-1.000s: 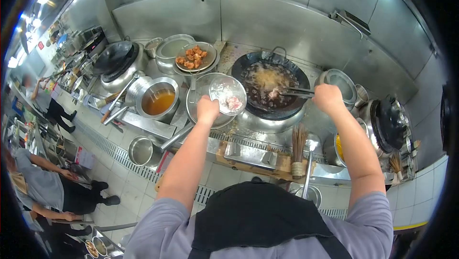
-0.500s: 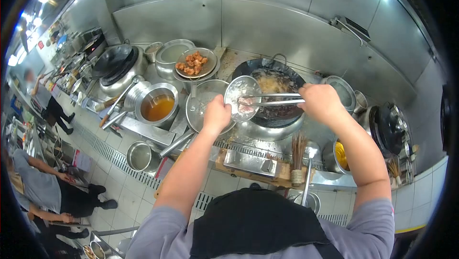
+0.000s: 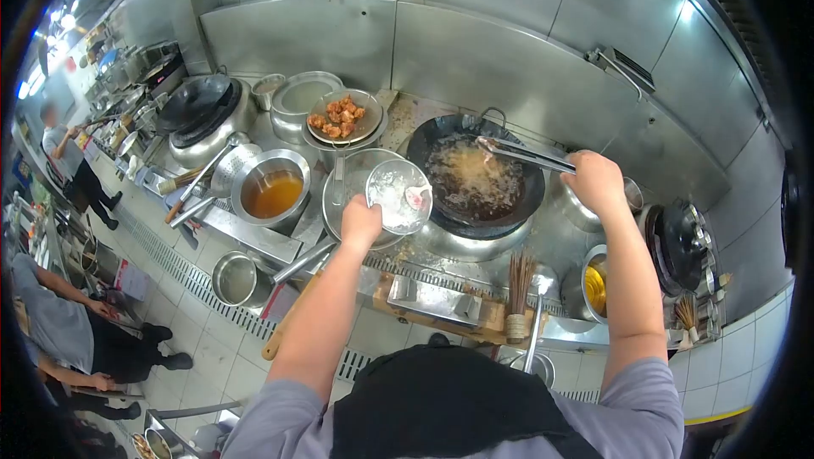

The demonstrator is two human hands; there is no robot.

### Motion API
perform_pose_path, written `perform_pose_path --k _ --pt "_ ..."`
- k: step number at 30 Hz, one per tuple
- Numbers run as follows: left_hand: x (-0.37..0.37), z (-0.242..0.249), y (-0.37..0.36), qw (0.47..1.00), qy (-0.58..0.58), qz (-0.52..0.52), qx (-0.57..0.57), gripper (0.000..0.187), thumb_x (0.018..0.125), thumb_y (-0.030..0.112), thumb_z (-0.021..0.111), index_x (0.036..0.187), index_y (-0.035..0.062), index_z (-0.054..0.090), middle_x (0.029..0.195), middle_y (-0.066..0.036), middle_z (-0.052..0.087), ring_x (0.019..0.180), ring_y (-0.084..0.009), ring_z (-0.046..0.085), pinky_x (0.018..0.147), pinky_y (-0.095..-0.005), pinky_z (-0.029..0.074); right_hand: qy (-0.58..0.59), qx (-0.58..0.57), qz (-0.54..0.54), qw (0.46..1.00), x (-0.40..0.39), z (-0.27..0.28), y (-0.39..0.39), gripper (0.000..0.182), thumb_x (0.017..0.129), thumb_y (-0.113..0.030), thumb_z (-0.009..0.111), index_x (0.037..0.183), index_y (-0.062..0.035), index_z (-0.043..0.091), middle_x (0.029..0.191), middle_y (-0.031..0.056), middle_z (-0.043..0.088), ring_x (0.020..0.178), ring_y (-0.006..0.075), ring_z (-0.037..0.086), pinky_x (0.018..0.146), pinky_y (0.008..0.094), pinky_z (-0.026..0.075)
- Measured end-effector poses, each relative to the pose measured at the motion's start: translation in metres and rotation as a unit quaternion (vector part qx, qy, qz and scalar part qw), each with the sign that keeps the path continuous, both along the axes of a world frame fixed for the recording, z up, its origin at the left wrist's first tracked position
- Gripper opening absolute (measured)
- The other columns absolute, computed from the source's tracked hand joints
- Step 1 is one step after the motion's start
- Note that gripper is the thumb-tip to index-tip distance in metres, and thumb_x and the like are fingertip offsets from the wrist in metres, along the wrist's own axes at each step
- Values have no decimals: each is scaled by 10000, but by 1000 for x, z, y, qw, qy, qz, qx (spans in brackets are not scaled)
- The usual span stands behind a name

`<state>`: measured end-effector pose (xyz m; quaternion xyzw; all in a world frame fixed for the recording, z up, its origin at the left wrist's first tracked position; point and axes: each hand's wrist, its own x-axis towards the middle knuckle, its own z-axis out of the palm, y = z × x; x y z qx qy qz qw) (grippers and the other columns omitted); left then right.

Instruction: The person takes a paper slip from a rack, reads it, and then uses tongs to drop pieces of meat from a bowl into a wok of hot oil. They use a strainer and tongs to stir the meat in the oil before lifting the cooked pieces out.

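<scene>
My left hand [image 3: 362,223] grips the rim of a small round metal bowl [image 3: 400,231], tilted toward me beside the wok. White powder and a pinkish piece of raw meat [image 3: 415,197] lie in it. My right hand [image 3: 596,179] is closed on the handle end of metal tongs [image 3: 530,155]. Their tips reach over the black wok [image 3: 532,192], where a pinkish piece of meat [image 3: 486,144] shows at the tips. Hot oil [image 3: 468,172] bubbles and foams in the wok.
Browned fried pieces [image 3: 341,116] sit in a strainer at the back. A pot of amber liquid [image 3: 275,194] stands left. A bamboo brush [image 3: 518,289] and a ladle [image 3: 543,279] lie at the front edge, near a pot [image 3: 576,291] at right. Other people [image 3: 72,306] stand at far left.
The tongs have moved from inside the bowl to over the wok, carrying a piece of meat. The bowl has shifted left and down, away from the wok.
</scene>
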<state>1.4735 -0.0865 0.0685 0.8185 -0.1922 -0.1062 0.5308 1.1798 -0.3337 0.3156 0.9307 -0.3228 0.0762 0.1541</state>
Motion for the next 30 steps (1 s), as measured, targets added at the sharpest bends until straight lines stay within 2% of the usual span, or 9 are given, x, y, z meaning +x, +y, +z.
perform_pose_path --k 3,7,10,13,16,19,22,24,30 --pt "0 -7 -2 999 22 -6 -24 244 792 139 572 921 -62 623 879 -287 663 868 -423 658 791 -455 513 30 43 -63 997 18 -28 -16 317 821 -308 687 959 -23 693 1017 153 682 979 323 653 840 421 521" --pt "-18 30 2 989 126 -2 -80 213 789 110 573 909 -61 617 806 -248 673 756 -356 692 681 -432 541 97 91 -131 982 27 -61 -30 363 843 -359 661 987 -29 702 1053 168 689 1014 333 654 860 417 524" --pt "-21 37 3 985 140 -10 -97 221 793 109 571 920 -66 614 803 -235 678 733 -329 697 653 -414 547 36 76 -164 983 18 -53 -38 385 854 -383 641 978 -24 700 1042 172 688 996 342 656 851 424 524" --pt "-20 36 3 995 69 -11 -69 208 793 126 578 893 -54 604 806 -247 668 757 -363 681 687 -428 532 18 16 -79 997 3 -8 -11 372 833 -359 650 1003 -30 685 1034 172 673 985 338 647 844 430 518" --pt "-19 41 -3 999 -19 -10 -29 188 791 144 587 845 -36 587 812 -260 653 801 -409 652 729 -450 505 22 33 28 999 -8 38 29 390 814 -338 689 1059 -36 674 1041 154 665 973 317 650 846 421 518" --pt "-27 62 -12 999 -24 -24 -31 185 790 156 588 822 -26 574 827 -272 642 840 -446 623 766 -470 484 72 19 93 993 -2 34 57 390 793 -332 718 1035 -31 666 1026 140 667 944 307 661 823 416 526" --pt "-33 67 -22 997 -66 -34 -6 205 793 160 581 859 -34 592 861 -281 649 874 -449 626 792 -479 486 104 -27 155 982 23 -9 59 307 788 -313 723 931 -49 660 929 103 661 853 288 673 726 403 541" --pt "-31 64 -20 995 -94 -27 11 223 795 164 576 885 -37 604 885 -288 652 899 -451 626 810 -483 487 100 -21 149 984 31 -14 57 276 795 -301 712 916 -59 660 906 105 659 849 296 669 723 413 533" --pt "0 10 3 1000 26 12 6 294 796 175 565 951 -67 624 930 -321 646 941 -455 625 849 -477 487 49 -4 95 994 39 13 51 274 800 -311 698 911 -61 686 920 123 681 879 311 664 754 418 526"
